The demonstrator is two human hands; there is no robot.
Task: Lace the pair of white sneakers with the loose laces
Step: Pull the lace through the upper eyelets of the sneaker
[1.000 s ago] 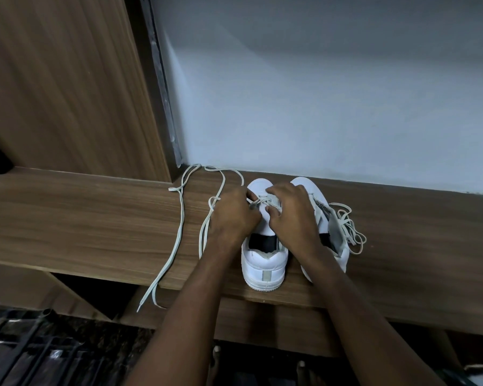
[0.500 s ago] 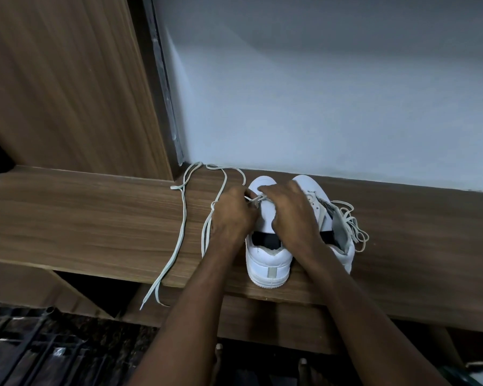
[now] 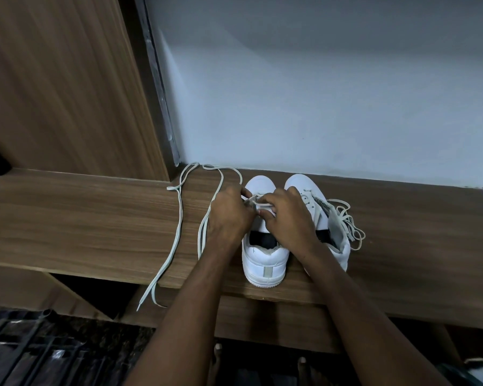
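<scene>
Both hands have crept toeward: left hand [image 3: 229, 215] and right hand [image 3: 286, 221] pinch the lace [image 3: 258, 203] over the left sneaker [image 3: 262, 246], right sneaker [image 3: 313, 196] at 3 o'clock, lacing barely begun.

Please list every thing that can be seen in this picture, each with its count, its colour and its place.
sneakers: 2, white, side by side on the shelf, toes to the wall; both hands work on the left one.
long lace: 1, white, on the shelf left of the sneakers, ends hanging over the front edge.
bundled lace: 1, white, beside the right sneaker.
shelf: 1, brown wood.
wall: 1, pale.
wooden panel: 1, brown, upper left.
left hand: 1, pinches the lace.
right hand: 1, pinches the lace.
</scene>
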